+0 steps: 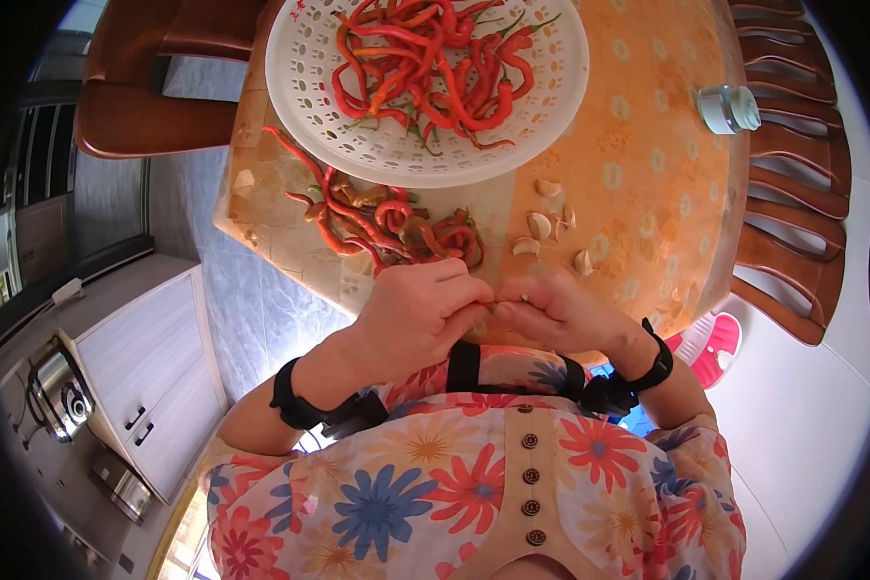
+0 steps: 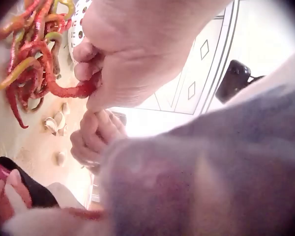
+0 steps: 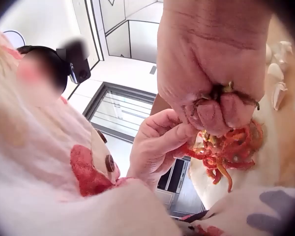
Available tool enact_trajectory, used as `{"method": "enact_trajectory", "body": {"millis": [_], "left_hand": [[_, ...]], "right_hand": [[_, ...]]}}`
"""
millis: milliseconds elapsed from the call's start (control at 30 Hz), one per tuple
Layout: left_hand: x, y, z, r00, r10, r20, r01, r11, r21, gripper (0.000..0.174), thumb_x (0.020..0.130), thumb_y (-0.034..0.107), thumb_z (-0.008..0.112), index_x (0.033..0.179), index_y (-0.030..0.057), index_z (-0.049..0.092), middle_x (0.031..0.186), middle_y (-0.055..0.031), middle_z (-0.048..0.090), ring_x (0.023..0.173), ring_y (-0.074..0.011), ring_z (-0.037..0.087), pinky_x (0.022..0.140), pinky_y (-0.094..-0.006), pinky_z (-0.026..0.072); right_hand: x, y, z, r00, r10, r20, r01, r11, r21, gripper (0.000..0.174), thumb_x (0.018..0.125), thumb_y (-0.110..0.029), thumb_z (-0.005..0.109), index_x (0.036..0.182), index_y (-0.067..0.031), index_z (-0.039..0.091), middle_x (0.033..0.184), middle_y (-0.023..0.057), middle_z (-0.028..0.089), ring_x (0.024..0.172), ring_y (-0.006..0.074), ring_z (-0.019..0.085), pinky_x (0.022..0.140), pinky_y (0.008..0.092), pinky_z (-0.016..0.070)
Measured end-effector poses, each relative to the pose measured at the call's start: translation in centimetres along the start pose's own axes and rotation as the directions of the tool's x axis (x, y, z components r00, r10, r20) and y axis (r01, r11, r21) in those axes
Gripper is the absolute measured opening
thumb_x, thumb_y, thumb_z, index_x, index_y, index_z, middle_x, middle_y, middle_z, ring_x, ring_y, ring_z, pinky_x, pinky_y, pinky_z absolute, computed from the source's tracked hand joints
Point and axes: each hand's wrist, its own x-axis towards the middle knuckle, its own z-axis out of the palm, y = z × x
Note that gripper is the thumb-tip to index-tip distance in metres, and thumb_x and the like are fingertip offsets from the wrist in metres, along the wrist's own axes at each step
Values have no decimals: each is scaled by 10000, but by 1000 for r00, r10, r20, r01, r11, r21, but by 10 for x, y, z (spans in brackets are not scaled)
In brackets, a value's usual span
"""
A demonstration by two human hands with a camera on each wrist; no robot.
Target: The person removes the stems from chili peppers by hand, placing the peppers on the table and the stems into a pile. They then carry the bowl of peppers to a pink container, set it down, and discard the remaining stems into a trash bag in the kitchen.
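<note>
My left hand (image 1: pixel 416 314) grips a red chili pepper (image 2: pixel 69 92) in its curled fingers; the curved end sticks out past them in the left wrist view. My right hand (image 1: pixel 563 311) has its fingers curled around green chili stems (image 3: pixel 228 87), whose ends poke out of the fist. Both hands meet fingertip to fingertip over the table's near edge, and the spot between them is mostly hidden. Just beyond the left hand lies a pile of red chili peppers (image 1: pixel 362 217) on the table. Several garlic cloves (image 1: pixel 539 226) lie beyond the right hand.
A white perforated basket (image 1: pixel 290 116) with many red chilies stands at the far side of the table (image 1: pixel 638 174). A small lidded jar (image 1: pixel 728 109) is near the right edge. Wooden chairs (image 1: pixel 793 184) line the right; another chair (image 1: pixel 155 116) stands at the left.
</note>
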Motion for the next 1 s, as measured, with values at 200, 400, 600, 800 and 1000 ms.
{"method": "enact_trajectory", "body": {"millis": [200,400,600,800,1000], "left_hand": [[6,5,-13,994,-82,77,104,934,-341,89,727,13,646,813,27,625,712,-41,588,588,-147,527,534,-255,406],[10,7,-16,983,-167,69,181,937,-300,88,734,13,638,819,30,622,685,-40,563,582,-142,518,517,-244,390],[7,8,1,995,-39,-95,42,999,35,81,714,-1,616,784,31,593,671,-77,533,572,-207,537,486,-276,404],[4,3,13,998,14,-57,-6,990,141,96,703,5,614,783,47,581,685,-80,516,571,-238,541,482,-313,422],[6,3,17,999,23,-42,-16,985,173,83,703,37,615,772,48,571,687,-73,517,577,-240,547,485,-323,431]], "right_hand": [[-7,-13,-9,991,31,131,-71,949,309,291,912,-281,481,793,-23,546,619,-17,468,577,71,416,514,234,369],[-1,-10,-9,985,91,147,-152,857,492,303,916,-306,472,820,-33,560,659,-51,469,597,25,408,513,187,343],[1,8,-7,984,109,138,-155,905,397,268,920,-258,452,925,-11,556,714,-16,536,610,55,459,547,220,399],[0,3,-11,993,72,92,-76,996,35,204,888,-146,439,961,10,549,666,108,547,581,152,503,547,284,420],[-3,1,-9,993,106,57,-103,993,-62,170,845,-116,470,906,15,559,605,182,504,527,272,500,514,343,407]]}}
